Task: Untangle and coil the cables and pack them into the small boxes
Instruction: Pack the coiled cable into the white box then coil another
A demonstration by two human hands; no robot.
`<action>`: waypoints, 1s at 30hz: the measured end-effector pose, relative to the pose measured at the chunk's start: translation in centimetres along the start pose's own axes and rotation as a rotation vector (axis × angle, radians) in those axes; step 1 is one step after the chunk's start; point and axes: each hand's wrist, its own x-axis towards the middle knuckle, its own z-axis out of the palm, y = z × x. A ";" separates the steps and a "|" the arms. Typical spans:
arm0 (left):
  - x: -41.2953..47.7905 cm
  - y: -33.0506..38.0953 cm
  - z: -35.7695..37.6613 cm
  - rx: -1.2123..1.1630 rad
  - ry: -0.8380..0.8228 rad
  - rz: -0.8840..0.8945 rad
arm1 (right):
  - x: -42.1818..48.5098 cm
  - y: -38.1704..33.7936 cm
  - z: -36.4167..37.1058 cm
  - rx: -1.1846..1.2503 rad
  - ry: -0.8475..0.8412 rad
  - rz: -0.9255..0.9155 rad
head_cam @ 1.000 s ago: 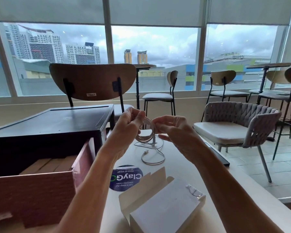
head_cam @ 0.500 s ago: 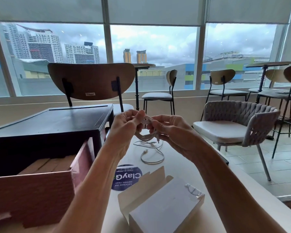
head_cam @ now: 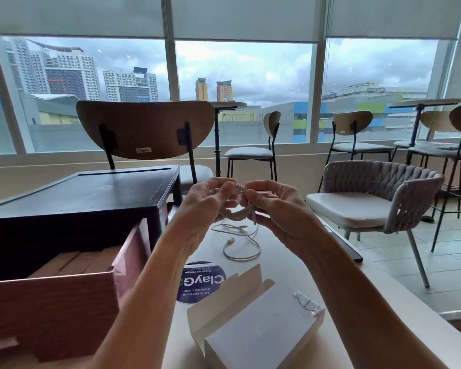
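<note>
Nearest, a white box (head_cam: 261,339) lies on the table (head_cam: 280,265) with its end flap open; its inside is hidden. To the left a brown carton (head_cam: 51,312) stands open, with what look like flat brown boxes inside. Past a round sticker (head_cam: 201,284), a loose cable (head_cam: 241,245) lies on the table in an untidy loop with one plug end free. Whether it joins the coil above, I cannot tell.

Over it both hands are raised, close together. The left hand (head_cam: 202,209) has its fingers curled round one side of a small pale coil (head_cam: 236,214). The right hand (head_cam: 277,209) pinches the other side, and a short tail hangs from it.

By my judgement this coil is nearly wound but not yet boxed. The loop on the table remains to be coiled, and the white box remains to be filled and closed.
</note>
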 end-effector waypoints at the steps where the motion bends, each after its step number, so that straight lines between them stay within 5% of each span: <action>1: 0.0 -0.1 -0.1 0.108 0.001 0.055 | 0.0 0.0 0.0 0.001 0.001 -0.001; 4: 0.2 -0.4 -0.2 0.263 0.062 0.170 | 0.1 0.1 -0.2 -0.034 -0.006 0.000; 12: 0.7 -0.5 -0.2 0.064 0.153 0.161 | 0.2 0.1 -0.2 -0.252 0.000 -0.028; 17: -0.4 -0.6 -0.4 0.155 0.061 0.095 | -1.2 0.4 -0.5 -0.327 0.060 -0.049; 21: -2.9 -1.0 -1.0 0.453 -0.012 -0.004 | -2.9 1.1 -1.7 -0.409 0.095 -0.022; 26: -6.9 -1.8 -2.0 0.900 -0.245 -0.362 | -5.6 2.2 -3.0 -0.491 0.131 0.032; 30: -9.4 -3.0 -1.8 1.105 -0.270 -0.344 | -7.4 2.5 -3.8 -0.480 0.175 0.043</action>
